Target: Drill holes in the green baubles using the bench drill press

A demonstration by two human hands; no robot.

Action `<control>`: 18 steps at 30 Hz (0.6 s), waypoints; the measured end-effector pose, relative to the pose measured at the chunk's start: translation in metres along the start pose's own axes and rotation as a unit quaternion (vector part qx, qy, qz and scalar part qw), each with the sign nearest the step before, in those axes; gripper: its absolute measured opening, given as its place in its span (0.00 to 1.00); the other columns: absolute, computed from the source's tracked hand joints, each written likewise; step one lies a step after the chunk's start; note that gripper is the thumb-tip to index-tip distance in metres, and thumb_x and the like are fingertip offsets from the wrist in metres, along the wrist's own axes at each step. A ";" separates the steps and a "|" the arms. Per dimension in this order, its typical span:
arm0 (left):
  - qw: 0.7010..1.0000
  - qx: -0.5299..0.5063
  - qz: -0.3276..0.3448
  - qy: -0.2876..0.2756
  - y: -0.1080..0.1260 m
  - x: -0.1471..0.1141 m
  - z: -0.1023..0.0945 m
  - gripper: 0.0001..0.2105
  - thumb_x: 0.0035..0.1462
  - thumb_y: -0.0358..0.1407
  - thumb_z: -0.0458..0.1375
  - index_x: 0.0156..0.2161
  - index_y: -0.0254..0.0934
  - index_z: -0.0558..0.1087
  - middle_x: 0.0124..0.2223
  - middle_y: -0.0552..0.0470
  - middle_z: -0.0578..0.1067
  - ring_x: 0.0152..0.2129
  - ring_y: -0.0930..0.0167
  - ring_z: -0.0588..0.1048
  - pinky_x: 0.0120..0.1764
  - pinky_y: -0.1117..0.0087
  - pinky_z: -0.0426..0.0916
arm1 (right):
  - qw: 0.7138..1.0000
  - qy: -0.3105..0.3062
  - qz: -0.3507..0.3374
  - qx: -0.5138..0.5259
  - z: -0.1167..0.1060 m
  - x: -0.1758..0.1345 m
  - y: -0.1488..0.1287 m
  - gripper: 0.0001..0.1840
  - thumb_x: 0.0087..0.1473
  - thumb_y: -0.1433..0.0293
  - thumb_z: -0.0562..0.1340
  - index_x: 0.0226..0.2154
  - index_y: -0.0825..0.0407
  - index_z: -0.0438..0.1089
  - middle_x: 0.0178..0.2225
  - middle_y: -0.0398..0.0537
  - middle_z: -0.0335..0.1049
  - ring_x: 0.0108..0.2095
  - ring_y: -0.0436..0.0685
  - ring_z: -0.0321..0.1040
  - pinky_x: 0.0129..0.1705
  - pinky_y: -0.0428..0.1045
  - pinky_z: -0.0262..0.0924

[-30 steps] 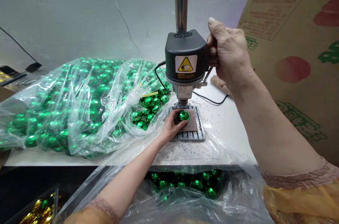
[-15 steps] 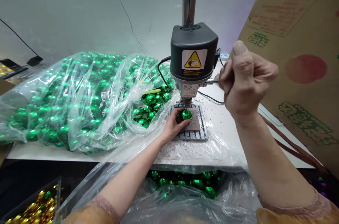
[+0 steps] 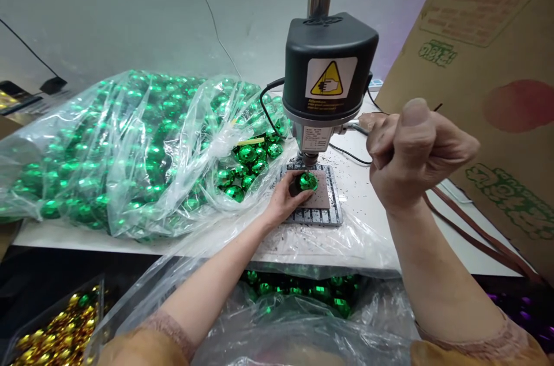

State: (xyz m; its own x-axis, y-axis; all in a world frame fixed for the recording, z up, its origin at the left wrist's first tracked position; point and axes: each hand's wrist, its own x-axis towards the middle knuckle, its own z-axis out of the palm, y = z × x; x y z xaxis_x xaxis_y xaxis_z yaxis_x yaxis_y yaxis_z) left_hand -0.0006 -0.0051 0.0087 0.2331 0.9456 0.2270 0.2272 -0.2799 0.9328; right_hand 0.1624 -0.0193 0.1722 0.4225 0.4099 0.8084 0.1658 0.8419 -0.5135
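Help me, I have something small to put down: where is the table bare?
The white table looks bare between right forearm and brown strap. A narrow bare strip fronts the bag of green balls. Crowded: around the drill plate, with left hand and shavings.

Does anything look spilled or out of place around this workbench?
Yes. Dark specks are scattered over the white table around the base plate of the drill press, looking like loose debris. At lower left, one green ball sits among gold balls, so it may be a stray.
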 end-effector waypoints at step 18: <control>1.000 0.001 0.010 0.008 -0.004 0.000 0.001 0.24 0.55 0.42 0.68 0.55 0.39 0.70 0.49 0.46 0.77 0.46 0.62 0.75 0.51 0.61 0.69 | 0.990 -0.013 -0.131 0.046 -0.004 -0.012 0.017 0.28 0.57 0.73 0.60 0.11 0.54 0.49 0.11 0.36 0.47 0.13 0.41 0.47 0.16 0.47 0.41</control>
State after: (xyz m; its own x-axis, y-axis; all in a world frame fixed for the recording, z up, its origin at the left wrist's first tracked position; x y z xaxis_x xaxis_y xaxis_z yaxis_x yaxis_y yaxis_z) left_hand -0.0004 -0.0038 0.0048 0.2231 0.9424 0.2493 0.2241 -0.2985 0.9277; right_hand 0.1640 -0.0115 0.1529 0.3529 0.1805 0.9181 0.1846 0.9485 -0.2574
